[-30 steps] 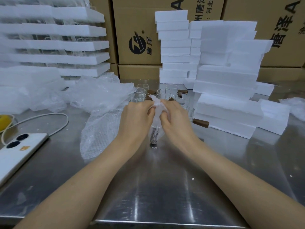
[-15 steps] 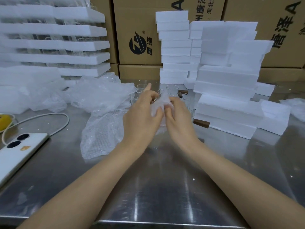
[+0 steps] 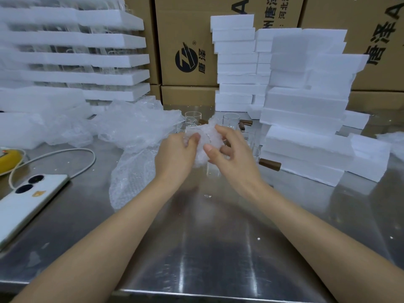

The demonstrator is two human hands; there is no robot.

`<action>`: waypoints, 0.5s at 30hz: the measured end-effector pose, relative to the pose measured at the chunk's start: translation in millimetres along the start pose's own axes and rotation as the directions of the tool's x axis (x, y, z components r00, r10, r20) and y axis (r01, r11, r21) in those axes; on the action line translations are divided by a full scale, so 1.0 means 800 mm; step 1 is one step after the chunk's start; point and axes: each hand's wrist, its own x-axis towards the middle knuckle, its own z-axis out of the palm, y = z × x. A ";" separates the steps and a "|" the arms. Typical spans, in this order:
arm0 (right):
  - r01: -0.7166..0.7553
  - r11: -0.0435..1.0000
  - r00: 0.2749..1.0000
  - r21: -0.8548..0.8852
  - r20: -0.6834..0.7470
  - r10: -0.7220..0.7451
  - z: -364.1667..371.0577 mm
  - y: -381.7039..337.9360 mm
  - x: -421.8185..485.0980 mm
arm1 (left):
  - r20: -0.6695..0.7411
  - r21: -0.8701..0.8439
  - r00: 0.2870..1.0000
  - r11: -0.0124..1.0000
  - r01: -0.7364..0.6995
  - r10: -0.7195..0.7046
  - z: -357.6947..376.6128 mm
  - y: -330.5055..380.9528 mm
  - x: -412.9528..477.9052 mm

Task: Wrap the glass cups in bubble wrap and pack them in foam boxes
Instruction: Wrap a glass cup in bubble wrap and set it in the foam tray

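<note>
Clear glass cup (image 3: pixel 203 141), mostly hidden in crumpled white bubble wrap (image 3: pixel 213 126), is being held above the brushed steel table (image 3: pixel 207 248); left hand (image 3: pixel 177 156) and right hand (image 3: pixel 232 157) are both pinching the wrap. White foam boxes (image 3: pixel 306 119) are standing stacked beside; brown cardboard cartons (image 3: pixel 185 29) are lining the back.

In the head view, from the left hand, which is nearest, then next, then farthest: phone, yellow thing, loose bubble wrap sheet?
1. Loose bubble wrap sheet, just beside the left hand.
2. Phone, farther left.
3. Yellow thing, at the left edge.
</note>
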 end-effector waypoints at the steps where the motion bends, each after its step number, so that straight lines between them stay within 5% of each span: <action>1: -0.017 0.998 1.000 0.068 0.013 0.016 0.001 0.000 0.000 | -0.017 0.001 1.000 1.000 -0.002 0.002 -0.001 -0.001 0.001; 9: -0.091 0.900 0.993 0.426 -0.034 0.117 0.000 -0.004 0.002 | 0.007 -0.040 1.000 0.999 -0.007 0.007 0.008 0.001 0.003; 15: 0.057 0.997 0.998 0.059 -0.016 -0.056 0.004 -0.002 -0.008 | 0.067 -0.066 0.998 0.998 0.008 -0.004 0.001 -0.009 0.013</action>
